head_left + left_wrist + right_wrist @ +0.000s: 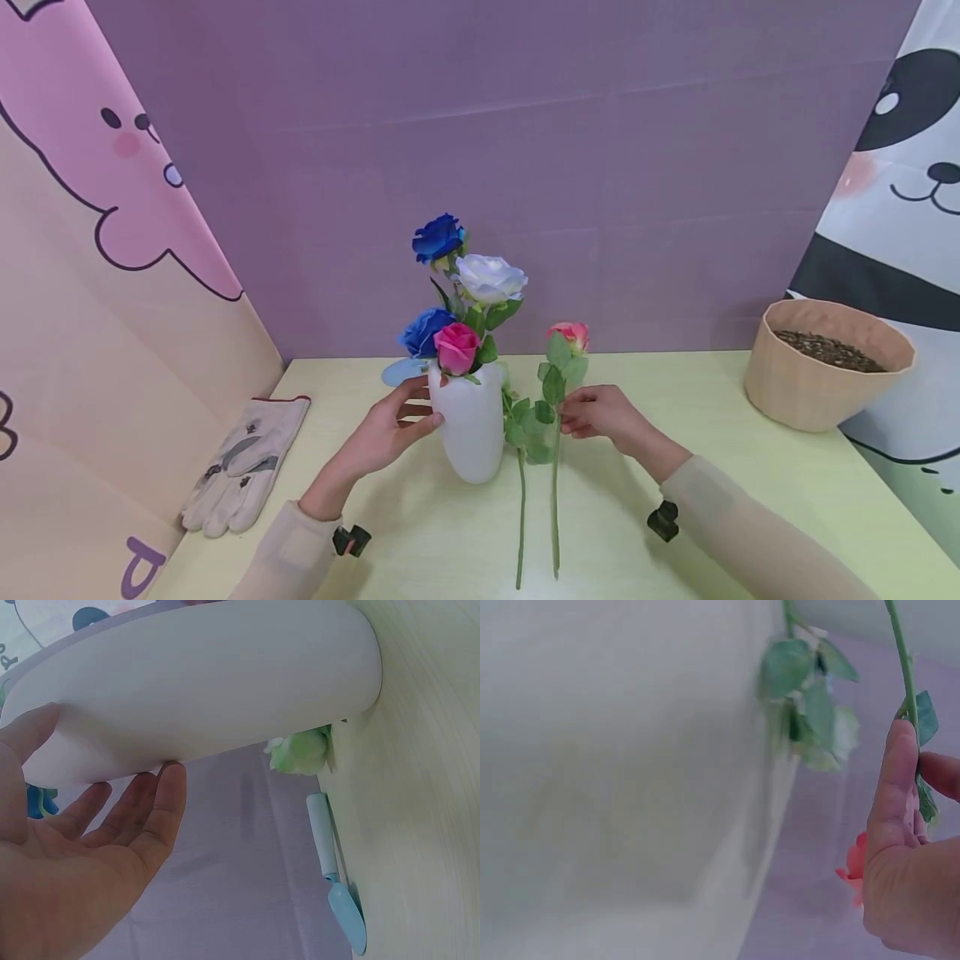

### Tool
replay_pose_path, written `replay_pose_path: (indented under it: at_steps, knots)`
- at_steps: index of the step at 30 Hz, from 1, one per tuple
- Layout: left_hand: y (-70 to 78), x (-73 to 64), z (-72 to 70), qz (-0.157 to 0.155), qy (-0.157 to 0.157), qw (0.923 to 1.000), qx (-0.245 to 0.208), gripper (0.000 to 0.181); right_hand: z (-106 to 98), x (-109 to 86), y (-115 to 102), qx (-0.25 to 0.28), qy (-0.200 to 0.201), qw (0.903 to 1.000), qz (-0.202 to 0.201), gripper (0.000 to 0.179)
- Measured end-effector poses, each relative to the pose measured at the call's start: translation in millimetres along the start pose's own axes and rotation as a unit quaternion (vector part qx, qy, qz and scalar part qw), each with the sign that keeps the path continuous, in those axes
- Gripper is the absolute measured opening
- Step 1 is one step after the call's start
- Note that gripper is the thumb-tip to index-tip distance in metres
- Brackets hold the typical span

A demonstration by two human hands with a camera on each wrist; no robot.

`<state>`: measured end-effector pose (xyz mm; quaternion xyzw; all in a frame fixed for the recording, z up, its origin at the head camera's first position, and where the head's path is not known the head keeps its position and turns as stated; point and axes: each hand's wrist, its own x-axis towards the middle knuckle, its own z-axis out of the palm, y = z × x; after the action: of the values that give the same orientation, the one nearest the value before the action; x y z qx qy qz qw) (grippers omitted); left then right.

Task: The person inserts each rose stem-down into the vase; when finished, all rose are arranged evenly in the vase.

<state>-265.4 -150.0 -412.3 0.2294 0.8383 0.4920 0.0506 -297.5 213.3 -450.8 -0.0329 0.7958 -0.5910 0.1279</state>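
Observation:
A white vase (474, 425) stands upright mid-table, holding two blue roses (438, 238), a pale white-blue rose (491, 279) and a pink rose (457, 348). My left hand (393, 425) grips it from the left, thumb on the near side and fingers round the far side. To the right of the vase, my right hand (600, 412) pinches the green stem (904, 667) of a coral rose (572, 335) between thumb and fingers; the bloom points up. Between vase and right hand, a greenish-white flower (825, 746) with a leafy stem (521, 517) lies on the table.
A light blue trowel (322, 832) lies behind the vase. Grey-white work gloves (243, 467) lie at the table's left edge. At the right stands a tan pot (810, 392) with dark soil (828, 350). A purple cloth wall (525, 167) closes the back.

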Motion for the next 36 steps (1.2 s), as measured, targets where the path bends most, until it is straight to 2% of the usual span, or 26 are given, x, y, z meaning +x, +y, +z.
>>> replay_pose_path:
  at_steps: [12, 22, 27, 31, 36]
  knots:
    - [-0.1, 0.1, 0.5, -0.005, 0.003, 1.0000, 0.000, 0.063, -23.0, -17.0, -40.7, 0.053, 0.031, 0.9968, -0.051, 0.038]
    - [0.8, 0.1, -0.2, -0.003, 0.001, 1.0000, 0.000, 0.063, -34.6, -30.3, -72.0, 0.115, 0.056, 0.9878, -0.089, 0.023]
    - [0.4, 0.0, -0.3, 0.000, 0.002, 1.0000, -0.003, 0.062, -38.7, -36.9, -84.0, 0.151, 0.062, 0.9812, -0.103, 0.013]
    - [-0.4, 0.0, -0.2, 0.000, 0.001, 1.0000, -0.003, 0.062, -40.2, -39.2, -89.8, 0.177, 0.073, 0.9749, -0.114, 0.012]
    - [-0.5, -0.2, -0.3, 0.005, -0.002, 1.0000, -0.002, 0.062, -42.8, -41.2, -95.8, 0.241, 0.089, 0.9576, -0.129, 0.010]
